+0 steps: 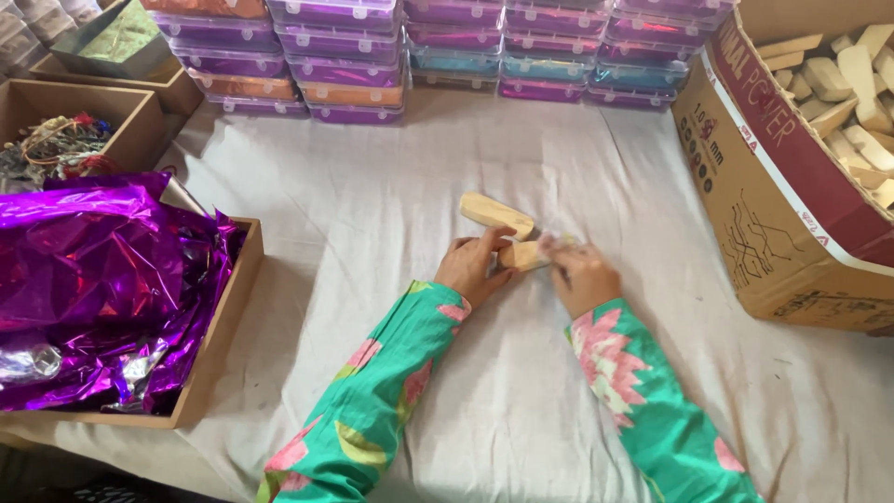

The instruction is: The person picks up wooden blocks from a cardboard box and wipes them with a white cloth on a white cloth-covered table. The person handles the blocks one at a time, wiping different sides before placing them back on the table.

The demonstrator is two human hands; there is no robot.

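Head view is showing two hands working at the middle of a white cloth-covered table (391,196). The left hand (473,267) and the right hand (582,276), both coming out of green sleeves printed with pink flowers, are meeting over a small pale wooden block (521,254) lying on the cloth. The left hand's fingers are closing around the block's near end, and the right hand's fingers are pressing on its other end, so both hands are gripping the same piece; the right fingertips are blurred. A second, longer pale wooden block (496,213) is lying just beyond the hands, tilted, touching or nearly touching the held block; which of the two I cannot tell.

At the right edge a large brown cardboard box (773,214) is sitting, filled with many similar pale wooden pieces (857,84). At the left a shallow wooden tray (219,326) is holding crumpled shiny purple foil sheets (93,270). Behind it another brown box (130,121) is holding tangled coloured threads. Along the far edge of the table, stacks of clear purple-tinted plastic boxes (345,56) are standing in rows
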